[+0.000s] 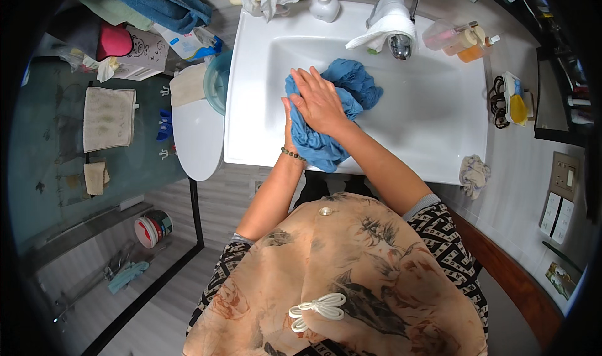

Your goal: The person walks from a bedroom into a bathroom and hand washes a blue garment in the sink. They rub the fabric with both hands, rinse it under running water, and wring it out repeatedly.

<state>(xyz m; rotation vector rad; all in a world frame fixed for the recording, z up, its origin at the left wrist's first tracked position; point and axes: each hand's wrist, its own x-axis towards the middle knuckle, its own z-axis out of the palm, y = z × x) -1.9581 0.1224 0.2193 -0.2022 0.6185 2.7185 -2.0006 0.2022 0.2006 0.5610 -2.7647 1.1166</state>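
A wet-looking, bunched blue cloth (358, 81) lies over the left part of the white washbasin (437, 116), with one end hanging over the front rim. My right hand (320, 100) is laid flat across the top of it, fingers extended and close together. Under and beside the cloth's left edge is my left hand (288, 125), a bead bracelet on its wrist. Most of the left fingers are hidden by the cloth, which is sandwiched between the two hands. The chrome faucet (400, 45), draped with a white cloth (388, 24), stands at the basin's back.
A white soap dispenser (324, 6) and several bottles (465, 41) stand along the basin's back. A crumpled rag (474, 176) hangs at the front right corner. To the left are a teal basin (217, 83) and a closed toilet lid (200, 140).
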